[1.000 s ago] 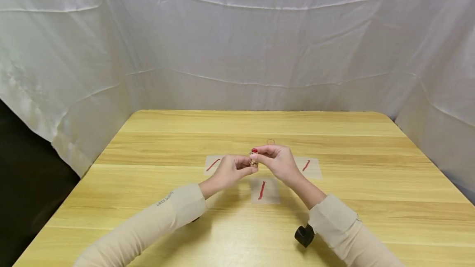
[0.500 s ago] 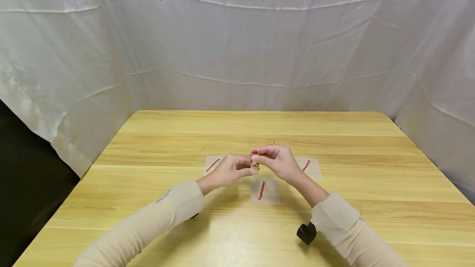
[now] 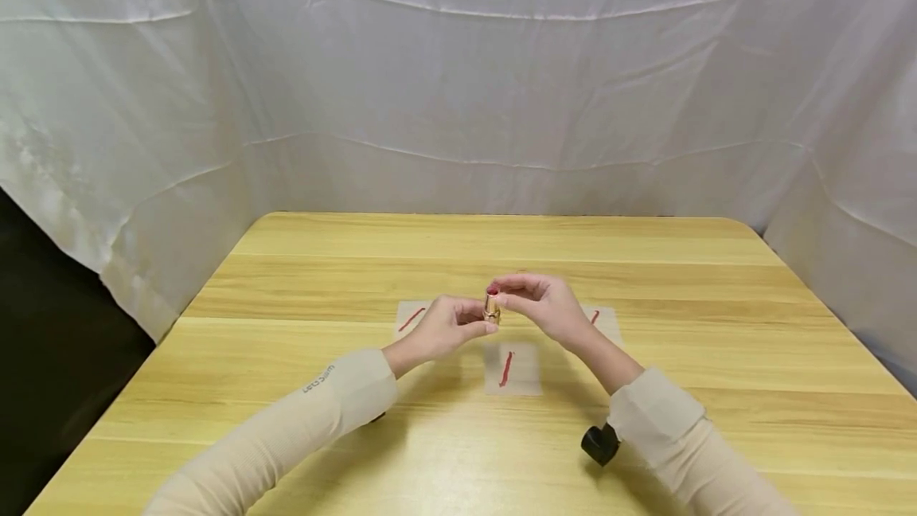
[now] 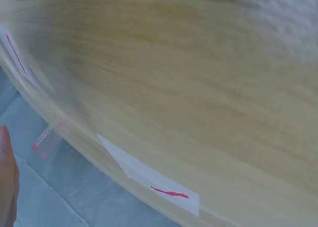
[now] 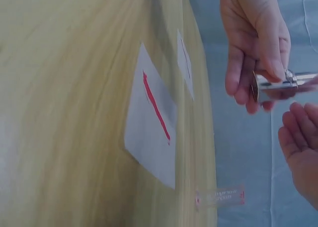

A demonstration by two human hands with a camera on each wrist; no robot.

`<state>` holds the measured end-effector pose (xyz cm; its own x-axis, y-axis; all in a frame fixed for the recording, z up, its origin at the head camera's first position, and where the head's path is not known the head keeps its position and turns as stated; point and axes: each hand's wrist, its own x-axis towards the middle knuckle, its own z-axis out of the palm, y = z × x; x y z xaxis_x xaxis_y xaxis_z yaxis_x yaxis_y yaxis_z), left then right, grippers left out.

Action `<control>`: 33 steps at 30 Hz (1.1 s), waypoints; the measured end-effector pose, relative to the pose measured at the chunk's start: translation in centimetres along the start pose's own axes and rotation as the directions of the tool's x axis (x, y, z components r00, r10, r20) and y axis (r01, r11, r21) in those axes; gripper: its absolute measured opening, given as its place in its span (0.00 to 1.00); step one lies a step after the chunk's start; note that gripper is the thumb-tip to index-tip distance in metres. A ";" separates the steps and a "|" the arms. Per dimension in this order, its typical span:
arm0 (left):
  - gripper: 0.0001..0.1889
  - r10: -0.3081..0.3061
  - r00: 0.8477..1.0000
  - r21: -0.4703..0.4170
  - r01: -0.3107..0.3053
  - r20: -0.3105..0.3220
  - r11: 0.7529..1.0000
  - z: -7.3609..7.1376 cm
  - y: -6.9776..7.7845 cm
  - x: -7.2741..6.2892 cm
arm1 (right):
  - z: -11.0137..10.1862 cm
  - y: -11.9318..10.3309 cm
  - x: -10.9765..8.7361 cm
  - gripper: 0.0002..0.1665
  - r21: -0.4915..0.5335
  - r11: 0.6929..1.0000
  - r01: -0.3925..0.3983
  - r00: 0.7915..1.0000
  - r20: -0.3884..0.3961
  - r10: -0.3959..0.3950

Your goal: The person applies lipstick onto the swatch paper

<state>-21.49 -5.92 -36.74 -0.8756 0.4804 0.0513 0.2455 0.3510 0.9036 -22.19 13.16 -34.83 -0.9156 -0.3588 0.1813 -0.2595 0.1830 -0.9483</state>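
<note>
My left hand [image 3: 447,326] holds a lipstick [image 3: 491,306] upright by its base, between thumb and fingers. It has a shiny gold case with a red tip at the top. In the right wrist view that same hand [image 5: 258,38] grips the metallic case [image 5: 278,90]. My right hand [image 3: 548,309] is at the upper end of the lipstick, its fingers loosely bent and spread beside the tip. Seen from the right wrist, the fingers of this hand [image 5: 303,157] stand slightly apart from the case. The left wrist view shows just an edge of a hand [image 4: 7,182].
Three white paper pieces, each with a red stroke, lie on the wooden table [image 3: 301,261]: left [image 3: 407,318], front [image 3: 512,371] and right [image 3: 609,325]. A clear, printed, red-edged piece [image 5: 221,197] lies beyond the hands. White cloth [image 3: 501,86] hangs behind the table.
My right thumb and fingers have loosened from the lipstick and drawn slightly right, uncovering more of its gold case. The left hand stays in place, and the clear piece is now mostly hidden.
</note>
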 end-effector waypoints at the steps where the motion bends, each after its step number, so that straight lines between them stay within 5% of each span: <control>1: 0.14 -0.002 1.000 -0.001 0.002 -0.007 1.000 0.0 0.0 0.0 | -0.2 0.1 0.1 0.20 0.011 1.000 0.008 1.000 -0.017 -0.008; 6: 0.12 -0.018 0.999 -0.003 0.018 -0.027 1.000 -0.1 -0.1 0.0 | -1.3 0.8 0.6 0.20 0.050 0.997 0.052 0.987 -0.157 -0.044; 13: 0.12 -0.049 0.998 -0.009 0.048 -0.038 0.999 -0.3 -0.4 0.0 | -3.0 2.3 1.3 0.21 -0.049 0.998 0.031 0.957 -0.285 -0.044; 24: 0.12 -0.081 0.996 -0.004 0.081 -0.045 0.997 -0.3 -0.5 0.0 | -3.6 4.8 2.4 0.27 -0.050 0.993 -0.111 0.945 -0.313 0.090; 33: 0.13 -0.076 0.996 -0.008 0.075 -0.036 0.997 -0.4 -0.6 -0.2 | -3.5 6.5 3.2 0.31 -0.060 0.983 -0.173 0.956 -0.250 0.153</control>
<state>-21.66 -6.56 -37.12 -0.9059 0.4235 -0.0022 0.1752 0.3794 0.9085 -27.86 16.40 -39.45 -0.9918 -0.0868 0.0938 -0.1156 0.2970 -0.9478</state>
